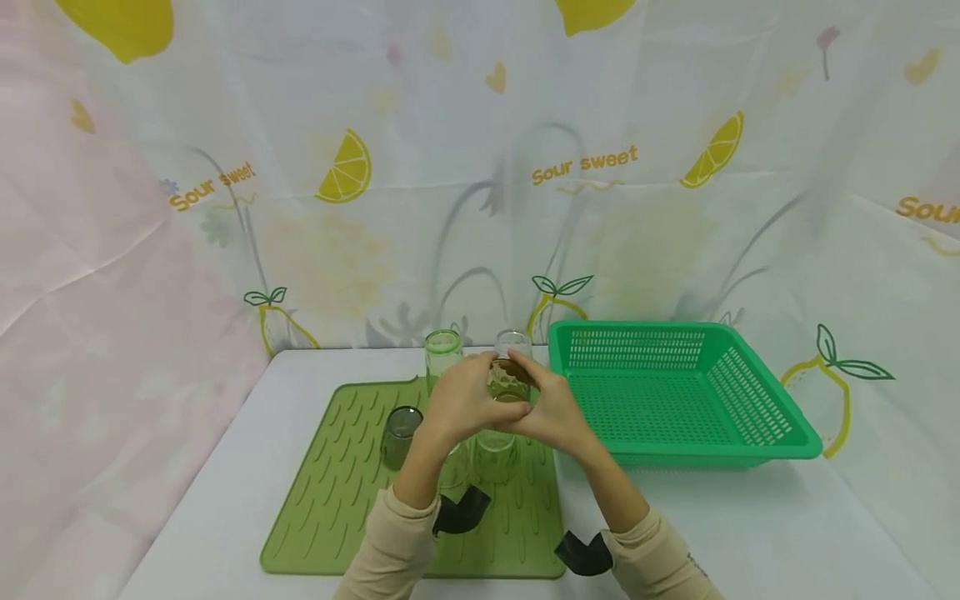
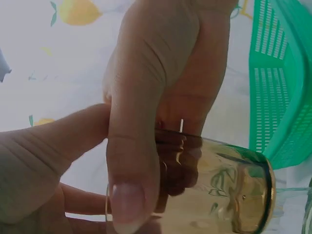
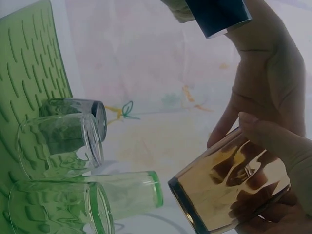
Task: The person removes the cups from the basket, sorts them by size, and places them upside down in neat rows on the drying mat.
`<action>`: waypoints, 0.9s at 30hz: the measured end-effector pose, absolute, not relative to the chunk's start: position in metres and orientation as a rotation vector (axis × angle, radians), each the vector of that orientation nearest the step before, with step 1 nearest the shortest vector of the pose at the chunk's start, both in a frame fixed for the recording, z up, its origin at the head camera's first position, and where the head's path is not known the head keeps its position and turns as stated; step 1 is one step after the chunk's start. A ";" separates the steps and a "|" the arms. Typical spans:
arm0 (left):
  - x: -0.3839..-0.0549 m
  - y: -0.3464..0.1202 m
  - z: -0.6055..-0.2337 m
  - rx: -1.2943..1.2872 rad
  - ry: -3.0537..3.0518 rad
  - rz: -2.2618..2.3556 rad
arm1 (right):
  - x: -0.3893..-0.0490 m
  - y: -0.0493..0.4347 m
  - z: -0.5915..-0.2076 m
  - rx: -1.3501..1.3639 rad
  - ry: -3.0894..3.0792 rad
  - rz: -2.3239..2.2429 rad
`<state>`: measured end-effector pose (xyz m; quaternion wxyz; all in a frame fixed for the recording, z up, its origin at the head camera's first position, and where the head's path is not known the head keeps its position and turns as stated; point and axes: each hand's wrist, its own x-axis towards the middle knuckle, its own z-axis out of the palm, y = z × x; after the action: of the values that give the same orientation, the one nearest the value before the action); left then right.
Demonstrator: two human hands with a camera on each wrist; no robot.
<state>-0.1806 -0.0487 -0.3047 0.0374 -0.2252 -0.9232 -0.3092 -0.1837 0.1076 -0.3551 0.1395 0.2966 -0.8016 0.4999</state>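
My left hand (image 1: 461, 404) and right hand (image 1: 553, 408) together hold an amber drinking glass (image 1: 508, 382) above the green drying mat (image 1: 330, 500). In the left wrist view, fingers and thumbs of both hands wrap one end of the amber glass (image 2: 229, 185); its thick-edged end points away from them. The right wrist view shows the amber glass (image 3: 229, 180) tilted, off the mat. Near my left forearm stands a grey glass (image 1: 401, 437). Two clear-looking glasses, one of them this glass (image 1: 495, 458), stand below my hands, partly hidden.
Behind my hands stand a tall green-tinted glass (image 1: 442, 350) and a clear glass (image 1: 513, 340). A green plastic basket (image 1: 682, 454) sits right of the mat on the white table (image 1: 217, 467). A lemon-printed cloth (image 1: 450, 208) hangs behind. Black wrist mounts (image 1: 461, 510) sit at both forearms.
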 end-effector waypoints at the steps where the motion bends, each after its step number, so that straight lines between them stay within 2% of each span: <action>1: -0.180 -0.047 -0.303 -0.681 -2.843 -0.897 | -0.184 0.107 -0.355 0.858 -2.318 1.442; 13: -0.178 -0.037 -0.296 -0.628 -2.880 -0.616 | -0.184 0.106 -0.357 0.852 -2.322 1.430; 27: -0.183 -0.049 -0.307 -0.608 -2.758 -0.954 | -0.179 0.121 -0.359 0.798 -2.406 1.429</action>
<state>-0.1835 -0.0488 -0.3072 0.0802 -0.2032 -0.9223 -0.3189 -0.1795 0.1207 -0.3589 0.1154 0.2724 -0.8213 0.4878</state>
